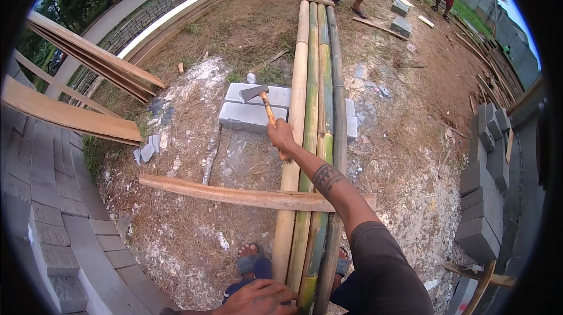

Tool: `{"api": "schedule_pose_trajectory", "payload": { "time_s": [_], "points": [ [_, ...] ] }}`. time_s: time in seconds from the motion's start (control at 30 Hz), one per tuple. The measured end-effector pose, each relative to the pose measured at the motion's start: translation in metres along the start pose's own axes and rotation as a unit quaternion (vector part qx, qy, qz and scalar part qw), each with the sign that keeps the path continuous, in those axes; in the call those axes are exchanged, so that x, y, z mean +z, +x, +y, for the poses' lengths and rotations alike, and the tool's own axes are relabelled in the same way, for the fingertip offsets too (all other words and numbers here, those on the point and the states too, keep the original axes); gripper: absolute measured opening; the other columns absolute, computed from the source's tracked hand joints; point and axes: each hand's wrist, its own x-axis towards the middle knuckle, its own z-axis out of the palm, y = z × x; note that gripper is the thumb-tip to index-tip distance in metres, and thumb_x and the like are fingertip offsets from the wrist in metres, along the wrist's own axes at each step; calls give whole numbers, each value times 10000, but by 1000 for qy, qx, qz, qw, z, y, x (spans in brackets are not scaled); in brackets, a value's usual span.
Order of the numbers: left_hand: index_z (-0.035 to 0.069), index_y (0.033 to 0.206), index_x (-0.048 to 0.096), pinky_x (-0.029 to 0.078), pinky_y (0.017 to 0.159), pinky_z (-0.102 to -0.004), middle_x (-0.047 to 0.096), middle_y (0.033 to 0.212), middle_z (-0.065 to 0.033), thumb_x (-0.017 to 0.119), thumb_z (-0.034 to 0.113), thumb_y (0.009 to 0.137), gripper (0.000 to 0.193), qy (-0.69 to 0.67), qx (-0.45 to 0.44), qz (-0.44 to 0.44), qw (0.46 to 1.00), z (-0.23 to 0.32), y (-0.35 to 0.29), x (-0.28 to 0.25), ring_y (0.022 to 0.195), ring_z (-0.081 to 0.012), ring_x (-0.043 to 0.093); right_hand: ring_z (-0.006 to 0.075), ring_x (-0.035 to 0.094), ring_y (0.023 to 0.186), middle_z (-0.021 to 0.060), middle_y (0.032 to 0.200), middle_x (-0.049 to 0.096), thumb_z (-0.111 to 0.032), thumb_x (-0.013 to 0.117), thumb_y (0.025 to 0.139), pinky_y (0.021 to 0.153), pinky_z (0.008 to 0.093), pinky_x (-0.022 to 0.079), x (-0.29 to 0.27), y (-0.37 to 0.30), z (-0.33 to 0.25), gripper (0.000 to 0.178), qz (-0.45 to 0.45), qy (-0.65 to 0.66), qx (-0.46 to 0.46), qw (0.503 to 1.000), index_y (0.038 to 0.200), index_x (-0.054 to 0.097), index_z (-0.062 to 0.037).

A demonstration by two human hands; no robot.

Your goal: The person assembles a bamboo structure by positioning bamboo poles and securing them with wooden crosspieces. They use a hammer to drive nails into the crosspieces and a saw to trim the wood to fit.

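Right grip [281, 134] around hatchet handle [268, 110], blade [252, 93] beyond

The poles [300, 69] lie side by side down the middle, passing over the blocks [243, 117] on the ground [404, 157]. Nearer the wearer, a plank [199, 189] lies across the poles, most of its length reaching out to the left; farther off, a slat [316, 0] crosses them. Left of the poles, the hatchet [255, 92] is in front of the blocks. A block wall [58, 198] stands far left, a block stack [481, 233] far right. A road [114, 16] runs behind, upper left.
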Motion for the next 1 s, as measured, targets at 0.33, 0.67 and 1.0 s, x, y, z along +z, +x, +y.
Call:
{"api": "schedule_pose_trajectory", "payload": {
  "time_s": [0.33, 0.67, 1.0],
  "points": [
    [136, 1057, 743, 434, 1093, -628, 659, 1309, -268, 710, 632, 869, 531, 138, -353, -50, 924, 20, 77, -111, 1265, -517, 573, 444, 683, 1162, 269, 1185, 733, -540, 532, 1028, 1038, 460, 520, -103, 96, -62, 622, -134, -152, -74, 976, 1231, 738, 10],
    [63, 1078, 737, 413, 1106, -548, 749, 1032, -202, 694, 376, 816, 411, 131, -362, 205, 900, 68, 16, -30, 1134, -408, 677, 433, 503, 1422, 332, 1464, 555, -351, 711, 854, 1198, 429, 378, -460, 186, -348, 804, 126, -42, -29, 991, 1518, 476, 36],
    [-8, 1343, 655, 403, 1173, -464, 631, 1412, -230, 734, 437, 891, 639, -35, -481, 223, 847, 140, -72, 116, 1366, -427, 545, 385, 628, 1279, 307, 1341, 641, -722, 794, 766, 1068, 427, 496, -537, 245, -514, 1058, 194, -120, 33, 973, 1380, 571, 110]
  ]
}}
